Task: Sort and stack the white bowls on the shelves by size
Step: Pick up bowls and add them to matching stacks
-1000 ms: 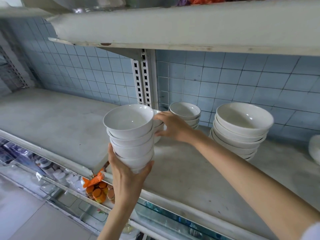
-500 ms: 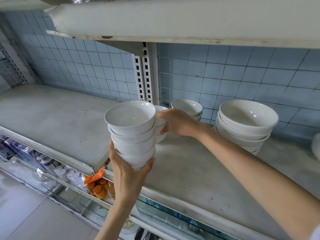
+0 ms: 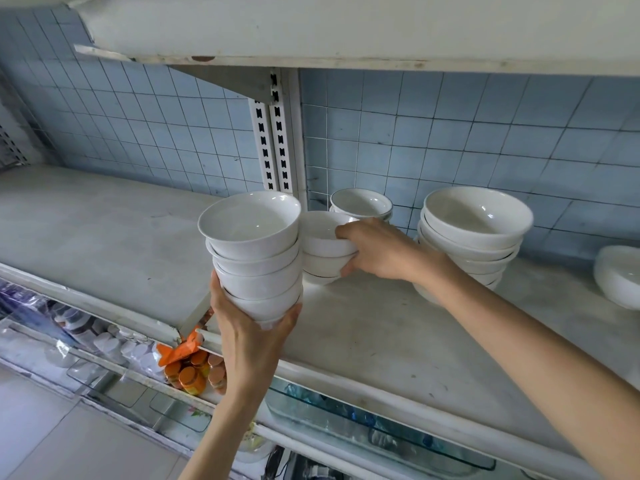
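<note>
While the left hand [image 3: 250,336] cups a tall stack of four white bowls [image 3: 254,261] from below at the front edge of the shelf [image 3: 381,341], the right hand [image 3: 382,251], fingers curled, grips a shorter bowl stack [image 3: 322,252] standing on the shelf just to its right; nesting them probably needs a short lift leftward.

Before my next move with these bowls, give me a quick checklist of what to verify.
1. Left hand supports the held stack from underneath: ok.
2. Held stack's four bowls nested, none askew: ok.
3. Right hand grips the short stack at its side: ok.
4. Short stack matches the held stack in size: cannot tell, it is partly hidden.
5. Right forearm clear of the large stack behind it: cannot tell.
6. Bare shelf in front for setting bowls down: ok.
</note>
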The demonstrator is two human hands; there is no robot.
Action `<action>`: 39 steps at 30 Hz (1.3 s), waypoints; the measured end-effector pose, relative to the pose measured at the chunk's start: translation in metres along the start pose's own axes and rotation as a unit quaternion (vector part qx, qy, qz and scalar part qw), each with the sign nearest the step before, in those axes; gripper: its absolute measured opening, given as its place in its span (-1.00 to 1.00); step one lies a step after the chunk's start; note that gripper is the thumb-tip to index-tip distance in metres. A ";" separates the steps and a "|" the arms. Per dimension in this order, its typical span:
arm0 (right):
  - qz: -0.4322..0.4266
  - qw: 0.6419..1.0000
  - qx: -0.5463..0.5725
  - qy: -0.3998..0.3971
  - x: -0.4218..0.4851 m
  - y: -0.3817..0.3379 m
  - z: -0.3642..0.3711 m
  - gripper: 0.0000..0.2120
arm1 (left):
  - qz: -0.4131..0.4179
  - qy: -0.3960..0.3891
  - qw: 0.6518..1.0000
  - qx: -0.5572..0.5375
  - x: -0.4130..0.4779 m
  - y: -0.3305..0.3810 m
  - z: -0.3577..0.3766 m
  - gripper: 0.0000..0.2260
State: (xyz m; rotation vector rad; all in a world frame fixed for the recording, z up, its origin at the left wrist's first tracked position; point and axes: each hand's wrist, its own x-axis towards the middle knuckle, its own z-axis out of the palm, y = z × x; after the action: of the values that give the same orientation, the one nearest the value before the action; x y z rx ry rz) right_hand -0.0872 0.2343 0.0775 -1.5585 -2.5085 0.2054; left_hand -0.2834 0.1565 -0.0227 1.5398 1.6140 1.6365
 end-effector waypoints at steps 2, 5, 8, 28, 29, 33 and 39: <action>0.008 1.000 0.002 -0.002 -0.009 0.001 0.000 -0.55 | 0.001 0.002 1.000 0.004 0.001 0.000 0.000 0.02; 0.013 1.000 0.013 0.012 -0.017 -0.001 0.001 -0.64 | 0.000 0.002 1.000 -0.002 0.001 0.002 0.000 0.02; 0.014 0.999 0.029 0.029 -0.022 -0.003 0.004 -0.80 | -0.003 0.007 1.000 -0.018 0.001 0.002 -0.001 0.02; 0.023 0.997 0.015 0.077 -0.009 -0.014 0.004 -0.76 | 0.005 0.001 1.000 -0.007 0.001 0.001 -0.002 0.02; 0.025 0.996 0.015 0.085 -0.010 -0.015 0.003 -0.75 | 0.005 0.000 1.000 -0.009 0.001 0.001 -0.002 0.02; 0.035 0.993 0.036 0.110 -0.013 -0.012 0.002 -0.73 | 0.006 0.000 1.000 -0.009 0.001 0.001 -0.002 0.01; 0.031 0.985 0.040 0.164 -0.019 -0.002 0.005 -0.59 | -0.003 -0.003 1.000 -0.003 0.002 0.003 -0.002 0.02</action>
State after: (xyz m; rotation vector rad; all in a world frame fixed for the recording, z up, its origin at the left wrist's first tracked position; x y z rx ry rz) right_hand -0.0821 0.2165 0.0716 -1.5011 -2.1759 0.0512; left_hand -0.2847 0.1561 -0.0187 1.5346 1.6084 1.6295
